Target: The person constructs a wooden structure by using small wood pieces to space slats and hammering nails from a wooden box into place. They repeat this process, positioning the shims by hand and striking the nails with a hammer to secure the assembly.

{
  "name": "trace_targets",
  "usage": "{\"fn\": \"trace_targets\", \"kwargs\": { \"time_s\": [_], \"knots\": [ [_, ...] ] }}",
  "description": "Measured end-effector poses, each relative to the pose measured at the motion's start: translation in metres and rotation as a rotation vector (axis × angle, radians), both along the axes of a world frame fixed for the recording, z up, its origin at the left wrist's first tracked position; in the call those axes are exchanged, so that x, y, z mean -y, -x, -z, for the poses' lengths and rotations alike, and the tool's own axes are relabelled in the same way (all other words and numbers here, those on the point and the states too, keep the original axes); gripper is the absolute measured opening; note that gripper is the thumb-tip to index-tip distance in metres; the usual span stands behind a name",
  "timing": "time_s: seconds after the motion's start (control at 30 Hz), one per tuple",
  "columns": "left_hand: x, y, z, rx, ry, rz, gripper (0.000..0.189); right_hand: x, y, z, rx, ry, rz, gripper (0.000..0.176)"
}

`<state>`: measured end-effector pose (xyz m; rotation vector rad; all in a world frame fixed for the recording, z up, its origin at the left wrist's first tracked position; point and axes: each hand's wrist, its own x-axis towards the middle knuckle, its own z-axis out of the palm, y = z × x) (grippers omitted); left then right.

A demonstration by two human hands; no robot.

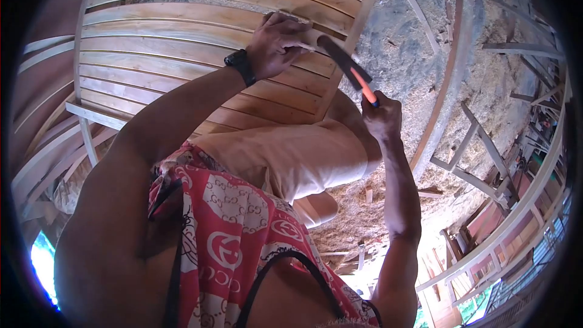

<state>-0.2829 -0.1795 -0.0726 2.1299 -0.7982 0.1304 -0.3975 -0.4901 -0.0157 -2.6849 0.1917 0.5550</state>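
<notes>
My right hand [381, 117] is wrapped round the orange and blue handle of a hammer [364, 88]. The hammer's dark front end is raised close to the fingers of my left hand, over the edge of a slatted wooden panel [158, 43]. My left hand [279, 46], with a black watch [240, 66] on its wrist, rests at the panel near its right frame rail. Its fingers are bent together, and whatever is between them is too small or hidden to name. The panel's long boards lie side by side inside a frame.
My bent leg [291, 152] is against the panel's near side. Sawdust and wood scraps cover the ground [401, 55] to the right, with a long timber strip [449, 79] across it. Joined wooden battens [480, 140] stand farther right. A pale rail [97, 115] is at the left.
</notes>
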Motion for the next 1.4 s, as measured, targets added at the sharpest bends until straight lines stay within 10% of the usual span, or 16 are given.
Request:
{"fn": "trace_targets", "kwargs": {
  "time_s": [0.2,0.37,0.43,0.57,1.07,1.4],
  "knots": [
    [0.001,-0.001,0.002,-0.029,0.028,0.019,0.028,0.003,0.013,0.009,0.43,-0.455,-0.035,0.017],
    [0.0,-0.003,0.005,0.05,0.003,0.011,0.026,-0.003,0.004,0.001,0.191,-0.075,0.05,0.02],
    [-0.001,-0.006,0.003,0.043,-0.004,-0.003,0.025,-0.01,0.01,0.006,0.665,-0.472,0.06,0.019],
    [0.001,-0.003,0.0,0.004,0.026,0.015,0.024,0.009,0.006,0.026,0.171,-0.069,0.033,0.016],
    [-0.015,-0.011,0.006,-0.285,0.297,0.009,0.014,-0.003,0.017,-0.059,0.291,0.086,0.254,0.029],
    [-0.249,-0.047,-0.023,-0.265,0.071,-0.594,0.012,-0.089,0.022,-0.067,0.265,-0.199,-0.031,0.025]
  ]
}}
